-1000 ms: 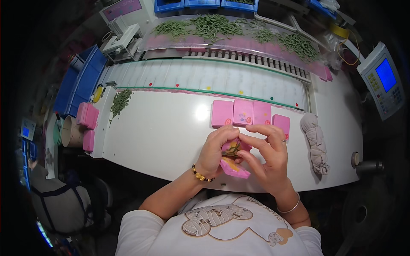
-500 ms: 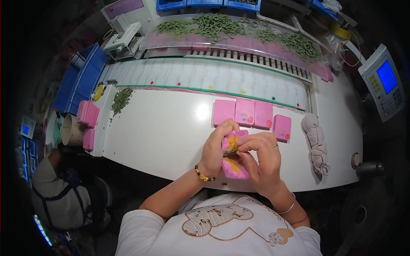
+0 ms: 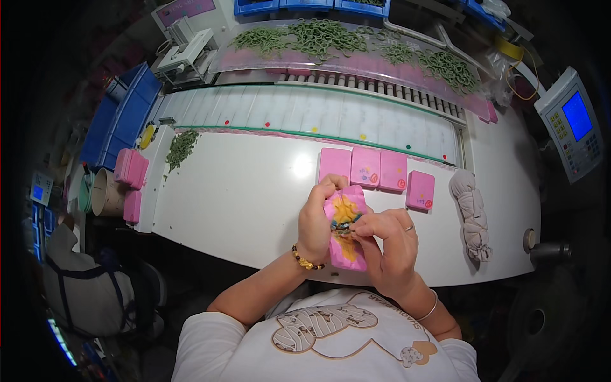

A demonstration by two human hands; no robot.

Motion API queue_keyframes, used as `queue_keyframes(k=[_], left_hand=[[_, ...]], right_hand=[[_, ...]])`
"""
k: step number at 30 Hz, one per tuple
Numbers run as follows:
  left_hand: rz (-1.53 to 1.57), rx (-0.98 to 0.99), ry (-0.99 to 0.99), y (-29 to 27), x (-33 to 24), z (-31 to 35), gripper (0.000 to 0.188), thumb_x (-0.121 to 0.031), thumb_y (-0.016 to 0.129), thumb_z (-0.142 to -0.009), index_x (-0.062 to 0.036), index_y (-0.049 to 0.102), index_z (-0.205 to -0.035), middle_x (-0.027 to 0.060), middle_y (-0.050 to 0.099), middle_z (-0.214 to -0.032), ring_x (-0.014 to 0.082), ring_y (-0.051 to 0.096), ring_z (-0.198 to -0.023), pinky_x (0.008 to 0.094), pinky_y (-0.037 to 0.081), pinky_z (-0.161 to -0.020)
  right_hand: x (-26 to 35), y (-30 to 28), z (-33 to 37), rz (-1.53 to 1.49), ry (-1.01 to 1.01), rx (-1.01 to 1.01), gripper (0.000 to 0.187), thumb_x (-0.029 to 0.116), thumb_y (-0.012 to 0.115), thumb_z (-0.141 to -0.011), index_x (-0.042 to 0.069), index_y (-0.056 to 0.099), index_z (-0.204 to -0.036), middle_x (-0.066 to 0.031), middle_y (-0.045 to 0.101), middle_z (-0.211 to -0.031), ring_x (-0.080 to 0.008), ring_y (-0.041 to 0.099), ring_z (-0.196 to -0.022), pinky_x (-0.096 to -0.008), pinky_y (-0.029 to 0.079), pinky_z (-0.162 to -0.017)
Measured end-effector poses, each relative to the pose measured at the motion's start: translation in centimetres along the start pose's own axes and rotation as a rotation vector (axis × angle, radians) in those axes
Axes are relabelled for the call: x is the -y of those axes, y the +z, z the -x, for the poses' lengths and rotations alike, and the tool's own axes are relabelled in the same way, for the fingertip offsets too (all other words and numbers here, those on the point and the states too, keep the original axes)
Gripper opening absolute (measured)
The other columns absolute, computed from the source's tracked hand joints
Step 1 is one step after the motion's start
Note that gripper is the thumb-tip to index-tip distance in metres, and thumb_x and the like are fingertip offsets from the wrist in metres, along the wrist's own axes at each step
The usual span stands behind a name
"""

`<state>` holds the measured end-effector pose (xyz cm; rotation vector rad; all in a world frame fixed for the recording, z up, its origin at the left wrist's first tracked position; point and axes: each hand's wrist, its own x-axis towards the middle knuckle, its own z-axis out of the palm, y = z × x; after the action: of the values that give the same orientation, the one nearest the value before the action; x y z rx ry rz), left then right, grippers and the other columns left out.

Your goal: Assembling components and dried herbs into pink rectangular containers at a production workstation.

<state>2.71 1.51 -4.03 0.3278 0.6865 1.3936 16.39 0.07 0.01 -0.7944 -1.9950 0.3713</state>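
Observation:
My left hand (image 3: 316,219) is wrapped round a pink rubber mould (image 3: 345,256) above the table's near edge. The mould is bent apart, and yellow patches with a dark blue-green band show on its inner faces. At the right side of the opening, my right hand (image 3: 393,245) has thumb and forefinger pinched together; what sits between the fingertips is too small to make out. Just beyond my hands lie three pink mould blocks (image 3: 365,167) side by side, and another pink block (image 3: 420,190) stands a little apart to the right.
A grey cloth roll (image 3: 470,213) lies at the right, below a keypad unit with a blue screen (image 3: 575,114). Green rings (image 3: 324,38) fill a clear tray at the back. Green scraps (image 3: 182,150), pink blocks (image 3: 132,169) and a blue bin (image 3: 121,121) are on the left.
The mould has been turned and spread wider, so more of its yellow inside shows. My right fingertips have shifted slightly down and left. A seated person at the left has leaned.

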Motion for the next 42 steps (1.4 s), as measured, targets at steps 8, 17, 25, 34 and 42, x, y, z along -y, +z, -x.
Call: queue_keyframes(k=[8,17,25,34,42], left_hand=[[0.118,0.047,-0.157,0.8,-0.7,0.6,0.027,-0.032,0.041,-0.097,-0.0064,0.047,-0.094,0.0103,0.056,-0.073,0.0216,0.06,-0.061,0.0323,0.05,-0.056],[-0.658,0.238,0.033,1.1,-1.7,1.9,0.028,0.0,0.061,-0.089,-0.0008,0.047,-0.113,0.0084,0.049,-0.118,0.0102,0.062,-0.091,0.0215,0.051,-0.077],[-0.806,0.243,0.186,0.4,-1.0,1.3,0.014,0.0,0.061,-0.089,-0.0004,0.053,-0.1,0.0038,0.057,-0.1,0.0072,0.058,-0.087,0.0214,0.049,-0.076],[-1.051,0.247,0.478,0.7,-2.0,1.2,0.009,0.004,0.06,-0.084,0.0001,0.055,-0.091,0.0041,0.057,-0.089,0.0082,0.057,-0.08,0.023,0.048,-0.072],[-1.101,0.242,0.517,1.0,-1.7,1.6,0.009,0.005,0.06,-0.082,0.0006,0.054,-0.088,0.0046,0.055,-0.084,0.009,0.056,-0.075,0.0231,0.047,-0.068]], right_hand=[[-0.3,-1.0,-1.0,0.044,-0.076,-0.159,0.024,-0.005,0.07,-0.075,0.005,0.059,-0.094,-0.0075,0.067,-0.087,-0.0212,0.057,-0.072,-0.0311,0.044,-0.068],[-2.8,-2.1,-0.8,-0.635,0.762,-0.204,0.007,0.004,0.066,-0.089,0.002,0.064,-0.096,-0.0024,0.067,-0.091,-0.0052,0.058,-0.08,-0.0193,0.043,-0.068],[-2.6,-1.5,0.1,-0.508,0.636,-0.111,0.008,0.002,0.063,-0.088,0.004,0.066,-0.096,-0.0026,0.065,-0.096,-0.007,0.056,-0.084,-0.0224,0.041,-0.067],[-2.7,-1.8,-0.8,0.207,0.083,-0.095,0.021,-0.001,0.072,-0.074,0.005,0.068,-0.094,-0.0074,0.06,-0.089,-0.0246,0.055,-0.08,-0.0334,0.044,-0.067],[-2.9,-1.3,-0.6,0.439,-0.041,-0.097,0.02,0.003,0.073,-0.068,0.006,0.063,-0.086,-0.0064,0.058,-0.087,-0.0247,0.055,-0.077,-0.036,0.045,-0.067]])
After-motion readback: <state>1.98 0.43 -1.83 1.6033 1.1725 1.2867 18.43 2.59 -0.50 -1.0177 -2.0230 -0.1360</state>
